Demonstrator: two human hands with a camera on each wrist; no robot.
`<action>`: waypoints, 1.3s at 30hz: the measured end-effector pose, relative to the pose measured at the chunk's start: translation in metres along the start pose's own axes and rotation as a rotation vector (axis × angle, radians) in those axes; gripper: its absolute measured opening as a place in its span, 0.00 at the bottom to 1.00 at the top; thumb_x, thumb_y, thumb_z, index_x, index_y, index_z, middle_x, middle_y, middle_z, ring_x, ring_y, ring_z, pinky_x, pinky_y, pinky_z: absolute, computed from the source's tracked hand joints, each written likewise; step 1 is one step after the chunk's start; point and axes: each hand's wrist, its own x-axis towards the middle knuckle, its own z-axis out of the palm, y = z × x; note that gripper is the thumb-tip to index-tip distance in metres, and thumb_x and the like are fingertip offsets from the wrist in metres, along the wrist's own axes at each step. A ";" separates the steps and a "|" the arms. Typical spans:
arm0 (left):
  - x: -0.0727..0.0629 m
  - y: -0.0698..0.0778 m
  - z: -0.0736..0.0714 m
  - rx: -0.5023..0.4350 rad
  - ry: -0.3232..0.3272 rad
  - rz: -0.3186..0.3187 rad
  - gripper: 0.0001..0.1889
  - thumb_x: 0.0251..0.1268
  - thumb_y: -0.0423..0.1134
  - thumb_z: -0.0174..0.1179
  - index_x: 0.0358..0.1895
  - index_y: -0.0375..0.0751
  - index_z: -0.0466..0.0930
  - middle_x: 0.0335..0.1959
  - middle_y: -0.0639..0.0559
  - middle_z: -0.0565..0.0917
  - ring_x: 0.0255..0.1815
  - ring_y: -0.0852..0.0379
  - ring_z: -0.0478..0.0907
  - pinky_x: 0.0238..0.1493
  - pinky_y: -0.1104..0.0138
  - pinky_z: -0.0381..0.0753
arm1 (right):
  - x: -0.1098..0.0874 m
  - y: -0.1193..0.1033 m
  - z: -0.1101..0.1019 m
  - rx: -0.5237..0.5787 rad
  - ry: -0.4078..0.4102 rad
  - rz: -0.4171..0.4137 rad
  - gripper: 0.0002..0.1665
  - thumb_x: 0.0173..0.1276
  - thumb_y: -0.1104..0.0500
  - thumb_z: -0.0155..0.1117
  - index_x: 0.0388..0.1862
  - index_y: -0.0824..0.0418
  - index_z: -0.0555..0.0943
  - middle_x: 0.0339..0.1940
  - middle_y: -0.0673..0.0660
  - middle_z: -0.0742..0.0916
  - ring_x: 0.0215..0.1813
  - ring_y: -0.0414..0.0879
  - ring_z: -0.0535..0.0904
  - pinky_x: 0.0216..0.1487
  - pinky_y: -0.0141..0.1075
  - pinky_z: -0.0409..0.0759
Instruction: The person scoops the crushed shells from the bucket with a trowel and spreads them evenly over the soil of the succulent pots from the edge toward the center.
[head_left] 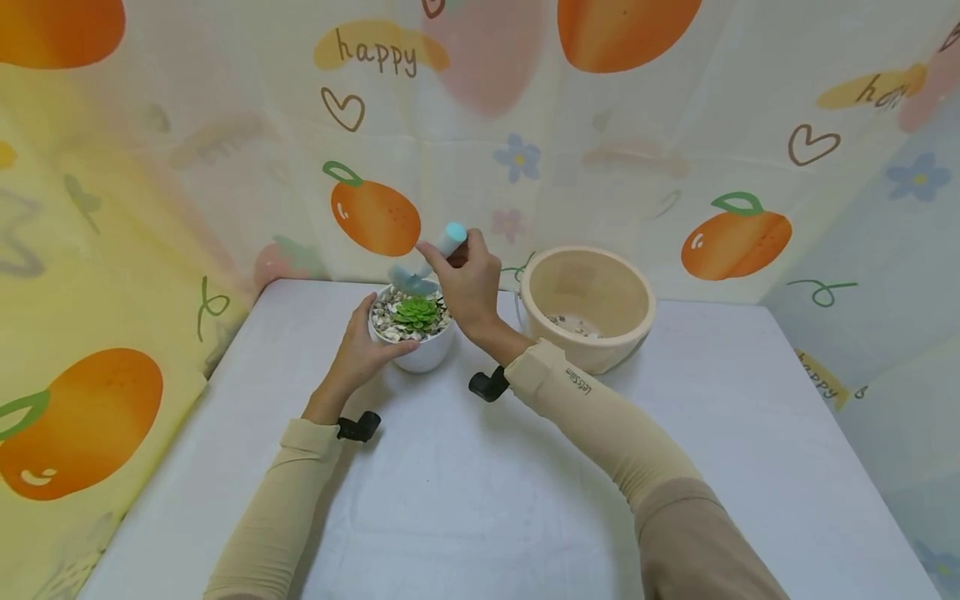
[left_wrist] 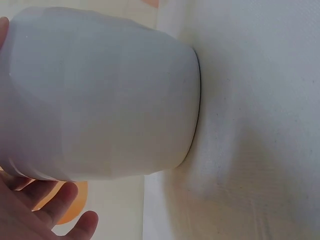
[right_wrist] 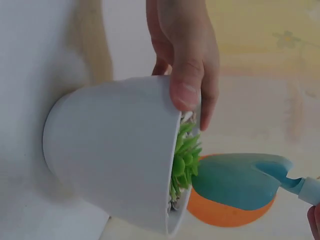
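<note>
A white pot stands on the white-covered table, filled with pale pebbles around a green succulent. My left hand grips the pot's rim from the left, its thumb along the near edge; the left wrist view shows the pot's side and a few fingers beside it. In my right hand is a small blue trowel, pinched by its handle. The right wrist view has the trowel's blade over the pot's mouth, right by the succulent's leaves.
To the right of the white pot stands a larger cream pot with some pebbles at its bottom. A printed cloth with oranges and hearts hangs behind the table and along its sides.
</note>
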 end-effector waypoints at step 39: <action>0.001 -0.004 0.003 -0.022 0.005 0.026 0.60 0.51 0.53 0.72 0.78 0.40 0.39 0.78 0.39 0.50 0.79 0.40 0.49 0.75 0.41 0.50 | 0.008 0.010 -0.048 0.065 0.073 0.211 0.18 0.61 0.51 0.72 0.43 0.62 0.81 0.32 0.61 0.86 0.34 0.47 0.85 0.39 0.39 0.86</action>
